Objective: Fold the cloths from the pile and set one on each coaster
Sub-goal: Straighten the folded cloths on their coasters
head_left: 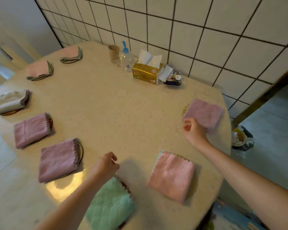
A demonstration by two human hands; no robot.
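Observation:
Several folded cloths lie around the round table [120, 117], each on a coaster. At the right edge is a mauve cloth [204, 113] over a coaster [185, 110]. My right hand [192, 130] hovers beside its near left corner, fingers loosely curled, holding nothing. A pink cloth [172, 175] lies near me on the right. A green cloth [111, 205] sits at the front, partly under my left forearm. My left hand [105, 166] hangs above the table with loosely curled fingers, empty. On the left lie two mauve cloths [58, 159] [31, 129], a cream cloth [11, 101] and two pink ones [38, 69] [71, 53].
Against the tiled wall stand a beige cup [113, 53], a clear bottle with a blue cap [126, 59], a gold tissue box [147, 72] and a small tray of bits [173, 78]. A waste bin [242, 138] sits on the floor to the right.

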